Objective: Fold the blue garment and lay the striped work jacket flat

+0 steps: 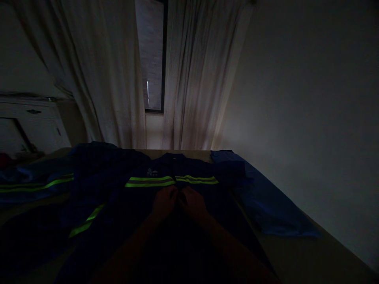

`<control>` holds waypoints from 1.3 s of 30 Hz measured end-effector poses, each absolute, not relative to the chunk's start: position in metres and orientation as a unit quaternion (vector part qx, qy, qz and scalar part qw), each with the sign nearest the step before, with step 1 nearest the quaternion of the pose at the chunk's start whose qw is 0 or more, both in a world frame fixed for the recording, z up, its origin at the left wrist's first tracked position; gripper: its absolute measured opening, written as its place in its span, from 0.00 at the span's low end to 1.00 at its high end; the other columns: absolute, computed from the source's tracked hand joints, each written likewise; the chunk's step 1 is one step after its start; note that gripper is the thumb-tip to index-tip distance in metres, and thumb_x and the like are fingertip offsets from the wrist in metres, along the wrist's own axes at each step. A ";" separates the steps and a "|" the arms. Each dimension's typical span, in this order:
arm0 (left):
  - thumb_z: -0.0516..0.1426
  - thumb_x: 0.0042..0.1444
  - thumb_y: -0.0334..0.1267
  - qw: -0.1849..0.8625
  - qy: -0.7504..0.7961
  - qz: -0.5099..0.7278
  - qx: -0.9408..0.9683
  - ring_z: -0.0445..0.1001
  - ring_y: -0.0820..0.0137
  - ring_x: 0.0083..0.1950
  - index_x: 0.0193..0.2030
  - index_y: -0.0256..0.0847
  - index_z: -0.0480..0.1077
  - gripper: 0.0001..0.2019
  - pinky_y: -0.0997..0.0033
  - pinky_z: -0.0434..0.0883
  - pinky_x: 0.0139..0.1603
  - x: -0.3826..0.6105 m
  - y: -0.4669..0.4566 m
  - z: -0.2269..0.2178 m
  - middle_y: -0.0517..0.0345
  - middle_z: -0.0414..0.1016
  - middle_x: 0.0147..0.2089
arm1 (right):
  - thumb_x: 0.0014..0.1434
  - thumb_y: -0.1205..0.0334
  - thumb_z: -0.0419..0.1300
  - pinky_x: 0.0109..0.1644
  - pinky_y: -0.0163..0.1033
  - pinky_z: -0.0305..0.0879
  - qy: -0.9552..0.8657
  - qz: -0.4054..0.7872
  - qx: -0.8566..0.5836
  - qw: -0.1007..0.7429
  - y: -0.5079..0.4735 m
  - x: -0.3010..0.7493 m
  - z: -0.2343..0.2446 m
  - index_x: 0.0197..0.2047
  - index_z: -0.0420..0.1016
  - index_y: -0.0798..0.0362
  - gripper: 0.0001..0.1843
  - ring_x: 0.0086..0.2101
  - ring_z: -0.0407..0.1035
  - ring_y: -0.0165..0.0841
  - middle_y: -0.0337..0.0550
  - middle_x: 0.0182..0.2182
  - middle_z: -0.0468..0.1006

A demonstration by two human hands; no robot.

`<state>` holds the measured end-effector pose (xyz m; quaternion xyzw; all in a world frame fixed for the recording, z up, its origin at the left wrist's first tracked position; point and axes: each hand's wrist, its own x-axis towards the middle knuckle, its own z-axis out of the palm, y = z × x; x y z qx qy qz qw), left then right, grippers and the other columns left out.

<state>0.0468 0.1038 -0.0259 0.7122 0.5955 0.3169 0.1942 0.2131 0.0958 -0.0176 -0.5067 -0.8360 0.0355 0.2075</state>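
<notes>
A dark blue work jacket (139,197) with bright yellow-green reflective stripes lies spread flat on a table (310,256) in a very dim room. Its collar points away from me. My left hand (164,203) and my right hand (194,204) rest side by side on the jacket's front, just below the chest stripe. Both hands have their fingers curled down and pinched at the middle seam of the jacket. What the fingertips grip is too dark to make out clearly.
More blue garments with reflective stripes (35,183) lie to the left. A plain blue cloth (266,205) lies at the right. White curtains (192,79) hang behind the table around a window (152,59). A white cabinet (32,126) stands far left.
</notes>
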 end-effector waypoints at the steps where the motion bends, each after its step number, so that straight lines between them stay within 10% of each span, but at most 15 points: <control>1: 0.52 0.68 0.37 0.201 0.598 0.321 0.706 0.79 0.65 0.47 0.45 0.41 0.76 0.11 0.69 0.68 0.48 0.046 0.104 -0.025 0.53 0.82 0.47 | 0.69 0.52 0.57 0.45 0.37 0.65 -0.836 0.031 -0.507 0.206 0.095 0.213 -0.017 0.45 0.73 0.50 0.11 0.43 0.73 0.35 0.43 0.44 0.78; 39: 0.54 0.65 0.38 0.227 0.606 0.358 0.673 0.79 0.65 0.48 0.44 0.42 0.77 0.10 0.68 0.70 0.51 0.046 0.105 -0.022 0.55 0.83 0.45 | 0.74 0.57 0.49 0.46 0.37 0.66 -0.843 0.015 -0.507 0.180 0.092 0.210 -0.011 0.51 0.74 0.48 0.13 0.42 0.74 0.34 0.44 0.46 0.77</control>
